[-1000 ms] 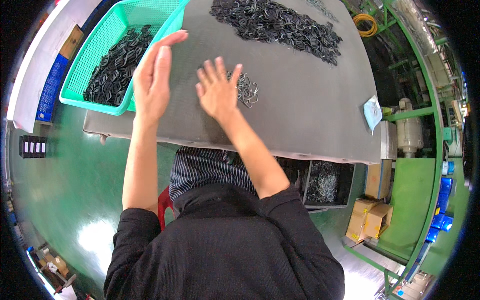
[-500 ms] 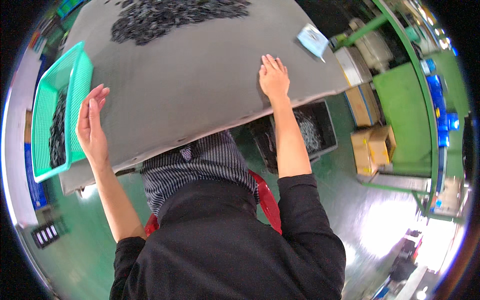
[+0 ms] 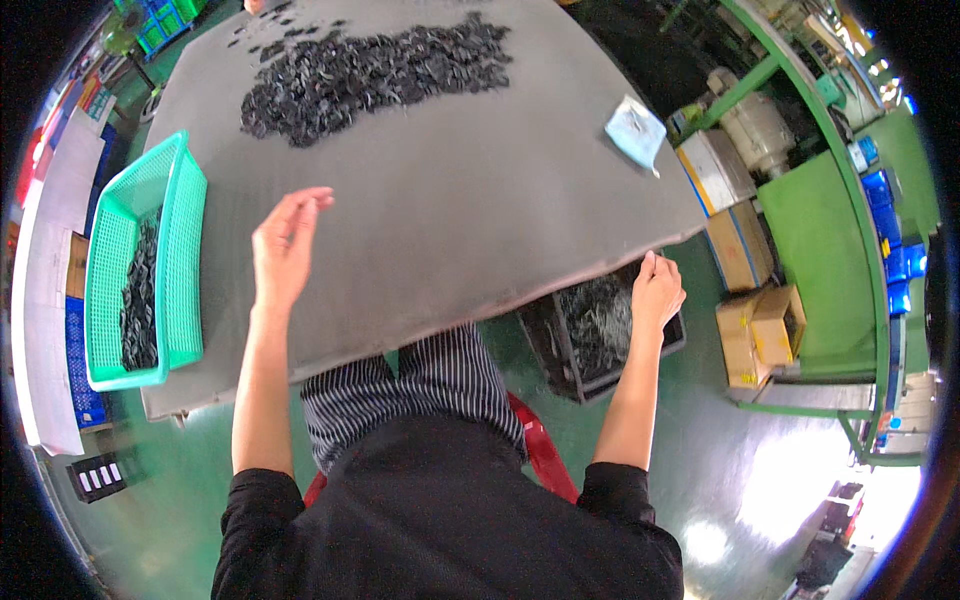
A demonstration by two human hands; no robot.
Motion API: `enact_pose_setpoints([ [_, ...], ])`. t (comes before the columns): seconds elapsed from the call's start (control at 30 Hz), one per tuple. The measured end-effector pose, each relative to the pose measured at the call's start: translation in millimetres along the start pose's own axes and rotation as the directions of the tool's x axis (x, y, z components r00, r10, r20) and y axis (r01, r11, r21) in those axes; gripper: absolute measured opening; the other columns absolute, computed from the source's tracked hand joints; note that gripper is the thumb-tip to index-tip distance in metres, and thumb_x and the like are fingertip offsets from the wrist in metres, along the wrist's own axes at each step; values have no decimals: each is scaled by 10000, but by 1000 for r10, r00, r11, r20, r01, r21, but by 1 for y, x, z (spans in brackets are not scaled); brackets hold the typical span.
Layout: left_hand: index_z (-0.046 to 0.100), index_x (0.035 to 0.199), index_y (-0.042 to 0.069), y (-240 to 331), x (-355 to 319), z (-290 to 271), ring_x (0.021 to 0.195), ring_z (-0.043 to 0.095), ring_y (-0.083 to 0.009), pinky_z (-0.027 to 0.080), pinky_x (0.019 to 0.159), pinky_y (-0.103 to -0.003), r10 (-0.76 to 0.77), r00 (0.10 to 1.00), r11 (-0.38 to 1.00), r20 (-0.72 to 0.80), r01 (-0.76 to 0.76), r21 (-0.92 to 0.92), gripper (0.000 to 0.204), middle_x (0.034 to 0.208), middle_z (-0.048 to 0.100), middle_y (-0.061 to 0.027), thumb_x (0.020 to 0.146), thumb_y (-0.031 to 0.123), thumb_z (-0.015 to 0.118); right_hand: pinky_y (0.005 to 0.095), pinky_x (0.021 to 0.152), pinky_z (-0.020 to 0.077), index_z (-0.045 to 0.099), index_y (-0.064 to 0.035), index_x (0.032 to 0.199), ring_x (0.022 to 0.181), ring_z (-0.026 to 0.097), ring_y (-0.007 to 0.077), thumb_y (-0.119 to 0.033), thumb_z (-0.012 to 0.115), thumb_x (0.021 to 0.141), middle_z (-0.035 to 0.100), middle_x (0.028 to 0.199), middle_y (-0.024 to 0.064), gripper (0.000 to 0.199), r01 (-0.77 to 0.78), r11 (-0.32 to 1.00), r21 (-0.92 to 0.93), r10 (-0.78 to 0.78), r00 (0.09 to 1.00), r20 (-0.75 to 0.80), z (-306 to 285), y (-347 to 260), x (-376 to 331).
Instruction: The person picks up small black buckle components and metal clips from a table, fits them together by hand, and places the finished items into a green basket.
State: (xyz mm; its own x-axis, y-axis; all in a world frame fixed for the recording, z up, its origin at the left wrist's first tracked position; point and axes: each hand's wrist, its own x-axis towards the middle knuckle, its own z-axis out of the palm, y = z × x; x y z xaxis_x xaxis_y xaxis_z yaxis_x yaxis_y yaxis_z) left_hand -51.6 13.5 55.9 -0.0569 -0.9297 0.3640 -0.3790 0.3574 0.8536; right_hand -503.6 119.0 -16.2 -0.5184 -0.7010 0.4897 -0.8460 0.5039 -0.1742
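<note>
Green floor [image 3: 170, 510] beneath grey table [image 3: 430, 220], right hand [image 3: 658, 292] near crate [image 3: 600, 387]

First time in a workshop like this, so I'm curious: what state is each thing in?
Left grip: loosely bent over the table; contents unclear.
Right grip: bent near the table edge; contents unclear.
Basket: upright, partly filled.
Black pieces: heaped loose on the table.
Bin: open, holding loose silvery pieces.
Carton: open.
Blue item: lying on the table.

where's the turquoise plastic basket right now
In the head view, the turquoise plastic basket stands at the left edge of the gray table, left of the left hand.
</note>
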Motion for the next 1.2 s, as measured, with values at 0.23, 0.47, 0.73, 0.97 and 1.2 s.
enact_pose_setpoints([
  [0.23, 616, 1038, 91, -45, 89, 130, 1159, 488, -283, 396, 974, -402, 405, 773, 844, 488, -521, 126, 232, 1147, 571, -95, 809, 129, 606, 337, 958, 376, 602, -92, 1106, 1133, 501, 250, -310, 475, 921, 565, 1168, 94, 313, 255, 656, 710, -346, 938, -18, 121, -166, 190],
  [0.47, 568, 1157, 140, -80, 208, 236, 1347, 241, -250, 150, 1100, -513, 536, 458, 471, 710, -859, 199, 339, 1322, 428, -74, 852, 283, 531, 353, 1071, 263, 565, -158, 1204, 1279, 368, 248, -443, 368, 934, 457, 1340, 81, 439, 317, 627, 712, -520, 850, 79, 302, -288, 379],
  [0.73, 554, 1183, 159, -101, 277, 272, 1254, 325, -331, 187, 1028, -623, 371, 722, 627, 584, -659, 416, 452, 1245, 454, -114, 838, 448, 520, 354, 1072, 265, 602, -179, 1174, 1267, 389, 248, -450, 350, 937, 503, 1307, 66, 439, 481, 442, 757, -847, 502, 176, 359, -371, 436],
  [0.97, 561, 1082, 130, -110, 259, 254, 1146, 438, -290, 232, 1042, -538, 424, 686, 645, 591, -687, 335, 330, 1199, 488, -88, 845, 358, 545, 325, 970, 364, 673, -88, 1024, 1098, 522, 213, -332, 514, 898, 632, 1092, 87, 318, 116, 394, 912, -761, 598, 253, 277, -320, 340],
  [1.2, 562, 1042, 112, -102, 159, 166, 1111, 483, -237, 237, 1050, -535, 436, 725, 752, 533, -619, 228, 261, 1094, 521, -69, 795, 171, 618, 305, 916, 417, 692, -62, 941, 1011, 578, 194, -235, 540, 899, 654, 1048, 70, 234, -6, 327, 945, -612, 761, 216, 180, -286, 175],
])
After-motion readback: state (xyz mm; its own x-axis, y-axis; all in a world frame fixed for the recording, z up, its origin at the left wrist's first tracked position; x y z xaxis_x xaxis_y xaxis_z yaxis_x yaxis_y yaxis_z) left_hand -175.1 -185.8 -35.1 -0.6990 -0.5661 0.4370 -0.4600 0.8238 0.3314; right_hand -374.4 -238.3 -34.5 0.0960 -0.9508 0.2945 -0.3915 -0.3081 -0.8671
